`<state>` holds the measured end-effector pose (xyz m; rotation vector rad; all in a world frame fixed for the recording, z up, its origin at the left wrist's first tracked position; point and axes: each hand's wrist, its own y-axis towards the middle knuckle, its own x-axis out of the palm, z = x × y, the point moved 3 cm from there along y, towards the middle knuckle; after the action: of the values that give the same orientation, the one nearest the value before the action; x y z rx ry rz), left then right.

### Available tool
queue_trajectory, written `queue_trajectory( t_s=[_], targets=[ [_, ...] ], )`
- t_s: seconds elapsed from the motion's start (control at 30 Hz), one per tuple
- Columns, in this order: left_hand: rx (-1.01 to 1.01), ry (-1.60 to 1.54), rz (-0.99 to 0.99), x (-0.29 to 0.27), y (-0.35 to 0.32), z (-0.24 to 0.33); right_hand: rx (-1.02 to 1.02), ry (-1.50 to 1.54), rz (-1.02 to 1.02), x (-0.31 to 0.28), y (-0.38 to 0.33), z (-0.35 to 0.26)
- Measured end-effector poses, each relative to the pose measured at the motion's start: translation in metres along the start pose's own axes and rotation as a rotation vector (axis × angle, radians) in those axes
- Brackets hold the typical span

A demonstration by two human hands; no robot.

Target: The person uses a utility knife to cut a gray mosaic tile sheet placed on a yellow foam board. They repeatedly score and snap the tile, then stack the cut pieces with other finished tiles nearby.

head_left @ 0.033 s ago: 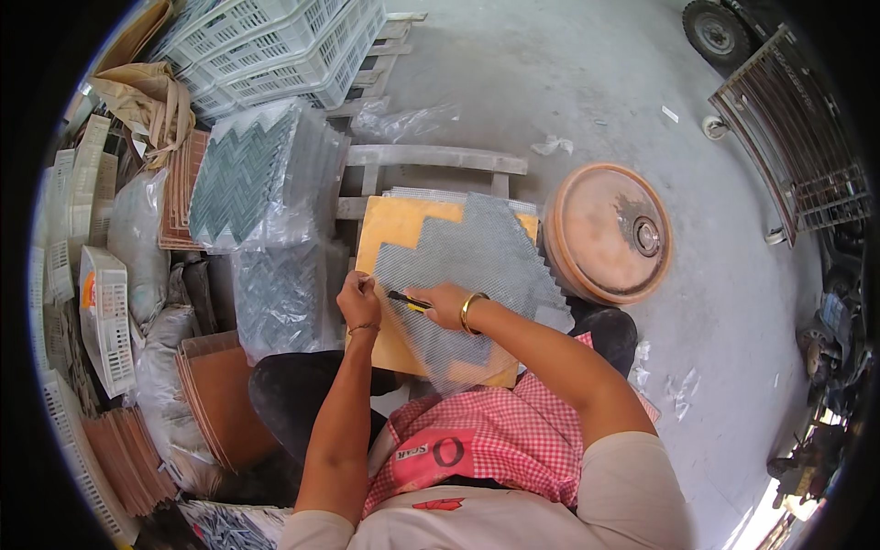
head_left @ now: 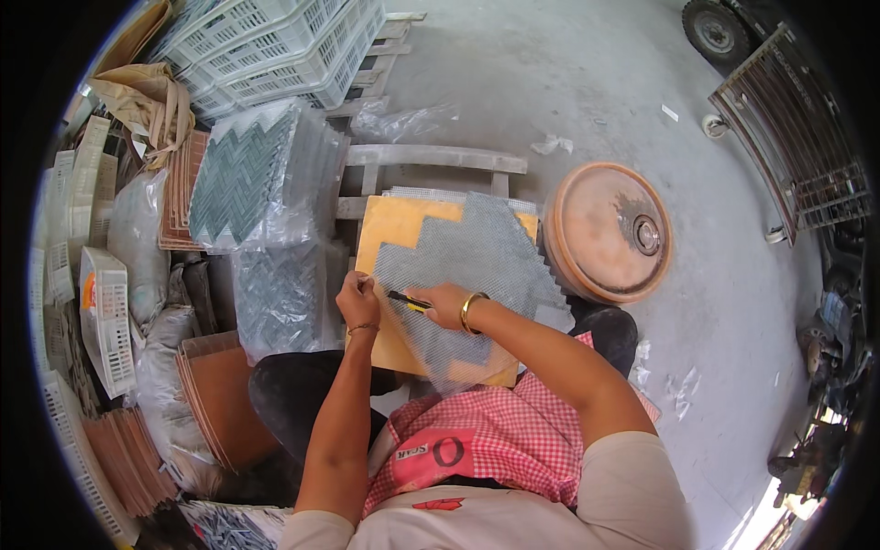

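A yellow board (head_left: pixel 376 220) lies over my lap with a grey mesh-backed sheet (head_left: pixel 458 252) on top, its outline stepped along the upper left. Loose mesh hangs past the board's near edge. My right hand (head_left: pixel 445 305) grips a black and yellow utility knife (head_left: pixel 410 301), whose tip points left over the mesh. Just left of that tip, my left hand (head_left: pixel 357 301) is closed in a pinch at the sheet's left side. What its fingertips hold seems to be the mesh edge, but it is too small to be sure.
Plastic-wrapped herringbone tile sheets (head_left: pixel 243 174) are stacked at the left, below white crates (head_left: pixel 275 55). A wooden pallet (head_left: pixel 431 158) lies beyond the board. To the right stands a round orange-brown lidded drum (head_left: pixel 596 234); farther right is a metal rack trolley (head_left: pixel 788 128).
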<state>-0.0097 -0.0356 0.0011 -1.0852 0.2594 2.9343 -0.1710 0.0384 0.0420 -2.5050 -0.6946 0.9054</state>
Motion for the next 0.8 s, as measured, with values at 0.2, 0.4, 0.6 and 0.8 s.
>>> queue_trajectory(
  t_s=[0.2, 0.4, 0.6, 0.8],
  targets=[
    [-0.085, -0.053, -0.033, -0.004, 0.003, -0.014, -0.035, 0.152, 0.106, 0.006, 0.008, 0.004],
    [-0.191, -0.211, -0.121, -0.003, 0.000, -0.014, -0.020, 0.054, 0.075, 0.001, 0.024, -0.012],
    [-0.227, -0.259, -0.074, 0.007, 0.000, -0.029, -0.020, 0.038, 0.067, 0.017, 0.025, -0.003],
    [-0.239, -0.302, -0.085, 0.006, 0.001, -0.018, 0.002, 0.049, -0.003, 0.020, 0.002, -0.007]
  ],
)
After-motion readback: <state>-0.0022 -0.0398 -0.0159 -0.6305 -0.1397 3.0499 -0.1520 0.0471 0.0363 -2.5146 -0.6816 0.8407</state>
